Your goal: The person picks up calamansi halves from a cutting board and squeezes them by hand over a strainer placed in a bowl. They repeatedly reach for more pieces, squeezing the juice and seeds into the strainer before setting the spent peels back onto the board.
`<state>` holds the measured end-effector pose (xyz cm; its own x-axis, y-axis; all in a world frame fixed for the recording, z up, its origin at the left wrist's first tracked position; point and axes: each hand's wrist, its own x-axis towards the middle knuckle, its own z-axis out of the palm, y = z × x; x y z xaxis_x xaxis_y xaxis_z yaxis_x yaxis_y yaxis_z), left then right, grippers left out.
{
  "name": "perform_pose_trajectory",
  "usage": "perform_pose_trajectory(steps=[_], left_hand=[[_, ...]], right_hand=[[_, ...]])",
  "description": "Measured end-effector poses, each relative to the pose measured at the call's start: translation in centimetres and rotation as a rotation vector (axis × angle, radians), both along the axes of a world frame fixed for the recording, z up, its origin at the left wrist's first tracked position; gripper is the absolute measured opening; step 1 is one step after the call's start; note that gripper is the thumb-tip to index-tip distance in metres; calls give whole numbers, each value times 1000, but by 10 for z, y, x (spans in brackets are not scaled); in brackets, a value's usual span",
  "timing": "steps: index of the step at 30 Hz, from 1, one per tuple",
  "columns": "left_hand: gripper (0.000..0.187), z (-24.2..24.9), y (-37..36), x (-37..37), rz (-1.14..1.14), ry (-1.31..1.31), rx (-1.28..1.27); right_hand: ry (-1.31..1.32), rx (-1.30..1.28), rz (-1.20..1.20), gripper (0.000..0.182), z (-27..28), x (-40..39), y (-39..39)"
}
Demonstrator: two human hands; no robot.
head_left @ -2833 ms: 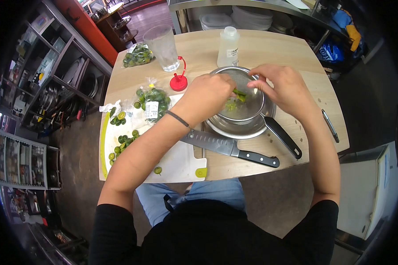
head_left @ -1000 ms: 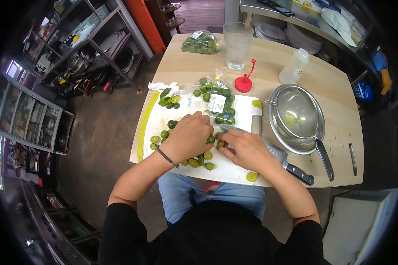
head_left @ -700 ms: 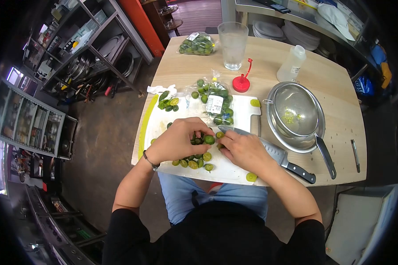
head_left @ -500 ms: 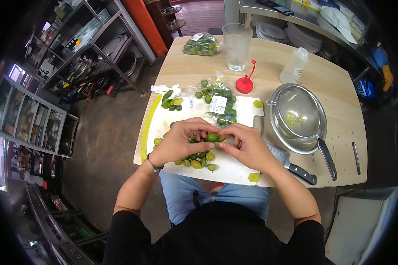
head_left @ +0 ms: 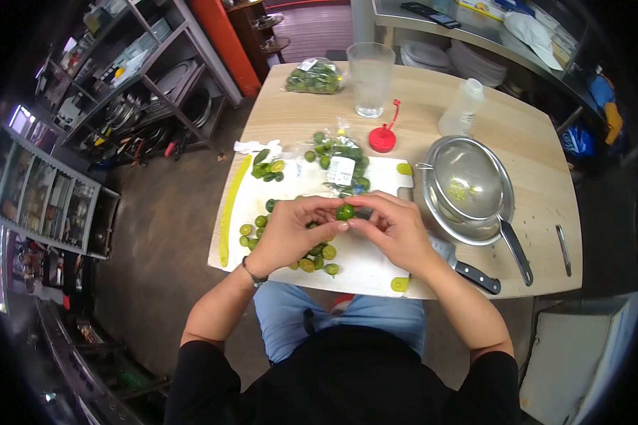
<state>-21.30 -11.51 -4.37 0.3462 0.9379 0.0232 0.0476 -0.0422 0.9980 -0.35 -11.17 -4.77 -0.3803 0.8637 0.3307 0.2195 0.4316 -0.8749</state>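
A small green lime [head_left: 344, 212] is pinched between the fingertips of both hands, above the white cutting board [head_left: 370, 268]. My left hand [head_left: 290, 225] grips it from the left, its fingers curled. From the other side my right hand [head_left: 391, 228] closes thumb and forefinger on it. Several halved limes [head_left: 307, 265] lie beneath and beside my left hand, partly hidden by it. Just beyond my hands sits an opened plastic bag of limes [head_left: 342, 170] with a white label. A knife [head_left: 477, 277] lies right of my right hand, its blade partly covered.
At right, a strainer [head_left: 468, 177] rests in a metal bowl [head_left: 501, 225], with yellowish bits in its mesh. Farther back stand a clear plastic cup [head_left: 370, 78], a red squeeze-bottle cap [head_left: 382, 139], a bottle [head_left: 462, 110] and another lime bag [head_left: 313, 76]. Squeezed pieces [head_left: 268, 168] lie at the board's far left.
The view has shifted slightly, so the table sits a little farther left. My fingertips have drawn closer together around the lime; the yellowish piece seen by my right fingers no longer shows.
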Motion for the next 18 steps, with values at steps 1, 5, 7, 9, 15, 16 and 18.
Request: perform_pose_trajectory(steps=[1, 5, 7, 9, 15, 16, 18], left_hand=[[33, 4, 1, 3, -18, -11, -4], [34, 28, 23, 19, 8, 138, 208], [34, 47, 38, 38, -11, 163, 243], [35, 60, 57, 59, -107, 140, 283], [29, 73, 94, 138, -178, 428, 661], [27, 65, 100, 149, -223, 493, 792], [21, 53, 104, 168, -292, 603, 909]], right_hand=[[-41, 78, -3, 36, 5, 2, 1], [-109, 220, -62, 31, 32, 17, 10], [-127, 314, -122, 30, 49, 34, 17], [-188, 251, -159, 30, 75, 58, 18], [-598, 460, -297, 20, 86, 145, 33], [-695, 435, -267, 17, 77, 157, 36], [-790, 404, -240, 13, 63, 169, 40]])
